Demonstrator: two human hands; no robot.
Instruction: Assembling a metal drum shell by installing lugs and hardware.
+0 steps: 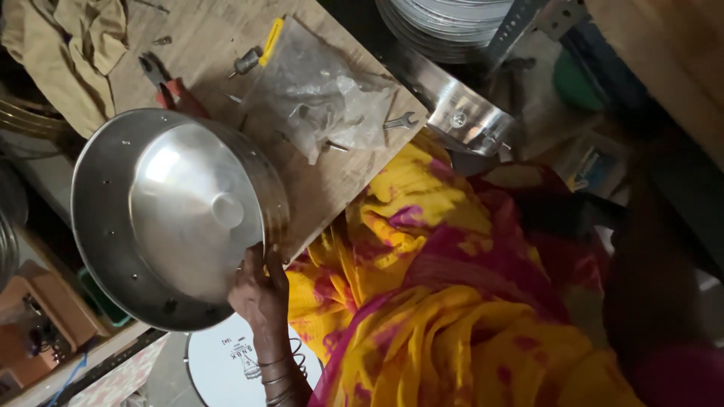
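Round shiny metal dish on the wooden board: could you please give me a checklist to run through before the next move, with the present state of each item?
1. Grip: the left hand clasps the near rim of the round shiny metal dish. Ok.
2. Second support: the right hand is out of view. Cannot tell.
3. Support beneath: much of the dish hangs past the edge of the wooden board. Not ok.
4. Room at the far rim: the red-handled pliers lie right against it. Not ok.
5. Loose items: the clear plastic bag and the small steel spanner lie apart from the dish. Ok.
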